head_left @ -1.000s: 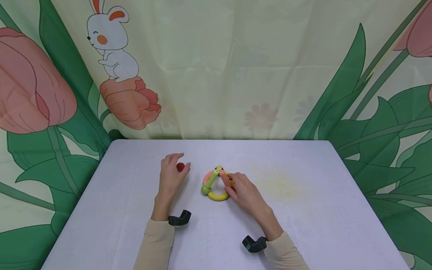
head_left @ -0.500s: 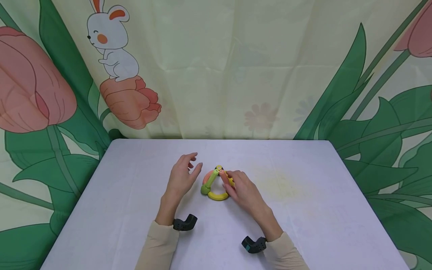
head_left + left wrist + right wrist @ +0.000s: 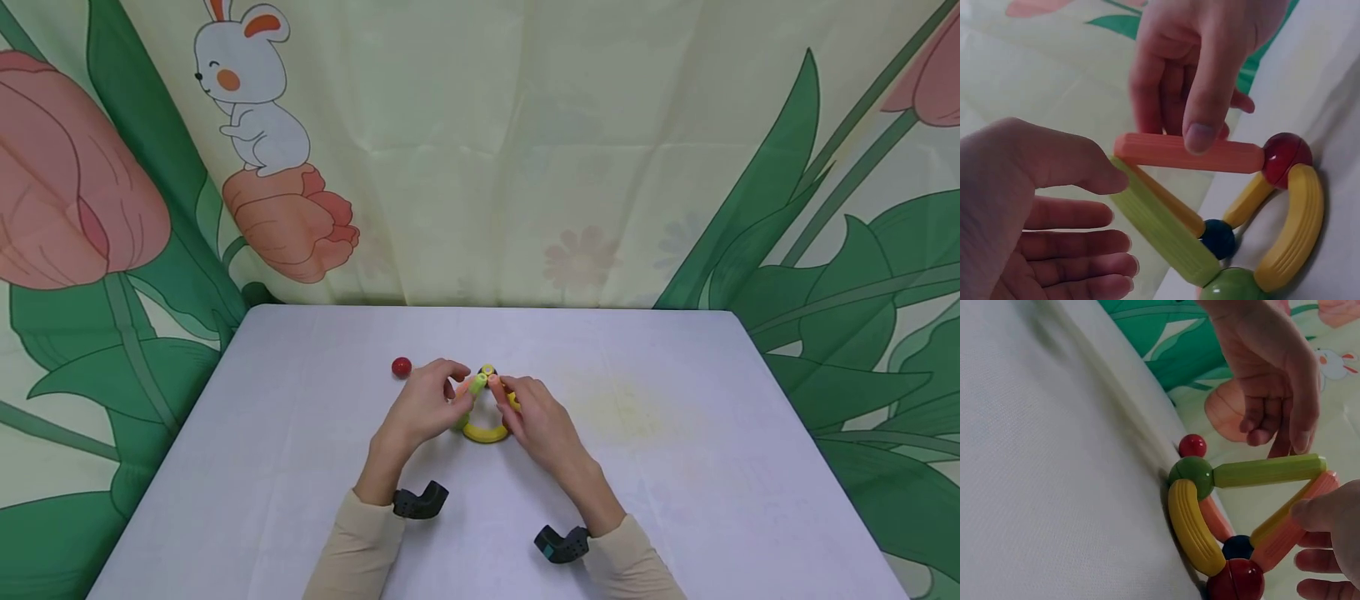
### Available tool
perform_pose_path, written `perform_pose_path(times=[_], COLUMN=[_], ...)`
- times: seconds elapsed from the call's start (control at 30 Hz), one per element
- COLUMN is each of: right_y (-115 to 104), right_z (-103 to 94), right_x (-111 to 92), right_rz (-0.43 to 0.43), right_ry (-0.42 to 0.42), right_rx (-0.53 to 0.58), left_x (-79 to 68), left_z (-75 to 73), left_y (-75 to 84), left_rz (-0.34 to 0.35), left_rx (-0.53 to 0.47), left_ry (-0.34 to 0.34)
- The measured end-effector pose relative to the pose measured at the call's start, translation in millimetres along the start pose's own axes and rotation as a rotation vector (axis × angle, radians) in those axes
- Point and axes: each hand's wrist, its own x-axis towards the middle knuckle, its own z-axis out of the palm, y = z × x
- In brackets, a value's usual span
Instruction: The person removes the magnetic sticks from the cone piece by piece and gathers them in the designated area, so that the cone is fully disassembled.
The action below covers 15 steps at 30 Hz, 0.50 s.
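A small frame of toy building sticks and balls stands on the table. My right hand [image 3: 542, 421] pinches its slanted pink stick [image 3: 1191, 153] between thumb and fingers. My left hand [image 3: 423, 404] is at the upper end of the green stick [image 3: 1272, 470], thumb at the stick and the other fingers loose beside it. The tops of the pink, green and a yellow stick [image 3: 1285, 515] lean together. At the base, a curved yellow piece [image 3: 1297, 228] links a red ball [image 3: 1287, 160] and a green ball [image 3: 1191, 477]; a dark blue ball [image 3: 1217, 239] sits behind.
A loose red ball [image 3: 401, 367] lies on the white-covered table [image 3: 712, 467], just beyond and left of my left hand. A printed curtain [image 3: 450, 167] hangs behind the table's far edge. Each wrist wears a black camera mount [image 3: 422, 501].
My left hand has moved away from the loose red ball, rightwards to the green stick. The ball stays on the table. My right hand has kept its hold on the pink stick.
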Motion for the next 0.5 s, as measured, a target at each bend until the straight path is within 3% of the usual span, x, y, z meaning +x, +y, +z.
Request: perform_pose_path(times=[0.5], right_y=[0.9], right_z=[6.0], right_x=[-2.0], right_rz=[0.015], right_ry=[0.003], right_rx=[-0.027], left_x=[6.3], left_z=[13.0], left_y=[1.6], left_rz=[0.025], left_rx=[0.063], left_ry=[-0.072])
